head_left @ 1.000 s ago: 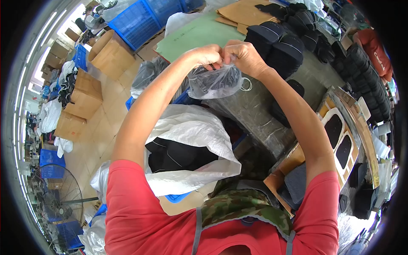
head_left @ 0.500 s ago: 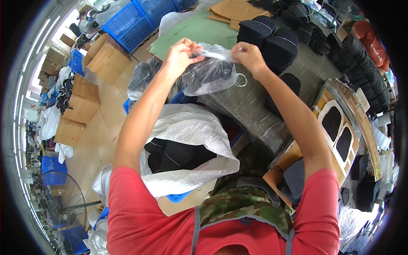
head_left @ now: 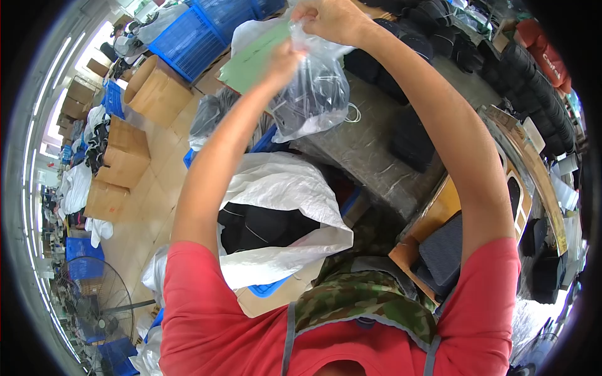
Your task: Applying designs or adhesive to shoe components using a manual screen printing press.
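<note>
A clear plastic bag (head_left: pixel 315 94) with a dark item inside hangs raised above the grey worktable (head_left: pixel 376 156). My left hand (head_left: pixel 281 62) pinches its left upper edge. My right hand (head_left: pixel 329 19) grips the bag's top near the upper rim of the view. A white cord loop (head_left: pixel 355 113) dangles at the bag's right side. Below my arms stands an open white woven sack (head_left: pixel 276 219) holding dark folded pieces.
Black stacked items (head_left: pixel 407 31) lie on the table's far side, beside a green sheet (head_left: pixel 251 56). Blue crates (head_left: pixel 207 28) and cardboard boxes (head_left: pixel 157 94) stand at left on the floor. A fan (head_left: pixel 94 301) is at lower left. A wooden bench (head_left: pixel 439 213) sits at right.
Both hands have lifted the clear bag higher and farther from me. The hands started close together and have drawn apart along the bag's top.
</note>
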Tool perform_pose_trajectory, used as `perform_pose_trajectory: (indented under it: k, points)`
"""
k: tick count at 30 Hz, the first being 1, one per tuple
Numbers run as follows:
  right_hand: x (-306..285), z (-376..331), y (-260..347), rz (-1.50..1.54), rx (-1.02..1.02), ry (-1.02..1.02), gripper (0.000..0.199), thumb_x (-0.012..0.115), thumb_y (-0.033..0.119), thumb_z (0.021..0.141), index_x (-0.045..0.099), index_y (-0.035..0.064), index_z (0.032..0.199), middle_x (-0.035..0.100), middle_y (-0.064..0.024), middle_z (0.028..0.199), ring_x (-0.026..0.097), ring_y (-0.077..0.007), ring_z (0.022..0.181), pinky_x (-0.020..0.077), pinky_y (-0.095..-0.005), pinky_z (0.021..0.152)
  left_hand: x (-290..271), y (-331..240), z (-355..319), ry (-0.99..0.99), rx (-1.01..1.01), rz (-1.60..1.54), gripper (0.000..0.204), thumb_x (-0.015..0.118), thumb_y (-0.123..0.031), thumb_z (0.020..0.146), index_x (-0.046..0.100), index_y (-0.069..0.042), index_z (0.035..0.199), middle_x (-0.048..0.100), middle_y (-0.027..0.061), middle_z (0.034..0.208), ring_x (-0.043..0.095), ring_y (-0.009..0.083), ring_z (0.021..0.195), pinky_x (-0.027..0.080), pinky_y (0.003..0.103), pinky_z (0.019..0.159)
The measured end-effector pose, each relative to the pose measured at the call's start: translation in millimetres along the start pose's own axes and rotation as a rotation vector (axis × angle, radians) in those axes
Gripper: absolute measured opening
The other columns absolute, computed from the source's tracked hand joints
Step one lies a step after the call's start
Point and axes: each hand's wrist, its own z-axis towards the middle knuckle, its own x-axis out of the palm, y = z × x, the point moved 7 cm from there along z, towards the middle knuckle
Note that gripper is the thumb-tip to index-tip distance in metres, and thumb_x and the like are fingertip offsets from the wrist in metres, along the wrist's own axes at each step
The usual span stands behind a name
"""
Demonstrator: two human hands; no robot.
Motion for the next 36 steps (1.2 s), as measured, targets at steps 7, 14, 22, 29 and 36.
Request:
perform_pose_trajectory:
  k: [7,14,22,29,36]
  points:
    - [-21.0,-8.7,-2.2,-0.12,-0.056,-0.188,0.015,0.061,0.015,0.076,0.067,0.0044,0.086,0.067,-0.0188,0.078,0.066,-0.0351,0.077,0.0514,-0.0429,0.071,-45.9,-11.8,28.5,-0.067,0.096,-0.382,0.024,0.057,-0.02,0.088,0.065,-0.01,0.109,0.064,-0.0037,0.093,0.054,0.0058,0.083,0.04,0.024,0.072]
    - [-30.6,-27.9,12.0,-0.057,-0.117,-0.111,0.017,0.065,0.016,0.075,0.062,0.0029,0.086,0.065,-0.0186,0.08,0.064,-0.0368,0.076,0.0506,-0.0435,0.071,-40.4,-43.3,8.4,0.217,0.275,-0.406,0.027,0.05,-0.022,0.092,0.062,-0.008,0.112,0.064,0.0006,0.1,0.057,0.0106,0.089,0.042,0.028,0.082]
    - [-68.5,-105.3,87.6,-0.01,-0.409,0.049,0.008,0.065,0.008,0.076,0.062,0.0027,0.081,0.062,-0.0136,0.079,0.062,-0.032,0.071,0.0498,-0.0395,0.064,1.5,-64.2,-65.1,0.683,-0.091,-0.525,0.07,0.032,-0.065,0.093,0.052,-0.008,0.127,0.064,0.0053,0.109,0.061,0.0155,0.098,0.048,0.035,0.081]
    - [-48.4,-198.0,90.3,0.056,-0.076,0.464,0.015,0.064,-0.002,0.074,0.056,0.0015,0.087,0.058,-0.0123,0.079,0.061,-0.0309,0.074,0.0495,-0.0379,0.065,85.0,-67.0,-170.7,0.614,0.3,0.236,0.037,0.058,-0.025,0.088,0.052,-0.005,0.118,0.062,0.0193,0.097,0.061,0.0343,0.091,0.046,0.04,0.079]
    - [-48.8,-242.8,79.9,0.069,-0.115,0.564,0.017,0.066,-0.003,0.068,0.056,0.0025,0.081,0.057,-0.0107,0.075,0.06,-0.0313,0.072,0.0478,-0.0399,0.067,91.0,-51.7,-179.7,0.308,0.209,-0.361,0.014,0.053,-0.012,0.093,0.057,-0.001,0.101,0.06,0.0101,0.088,0.056,0.0178,0.078,0.044,0.029,0.072]
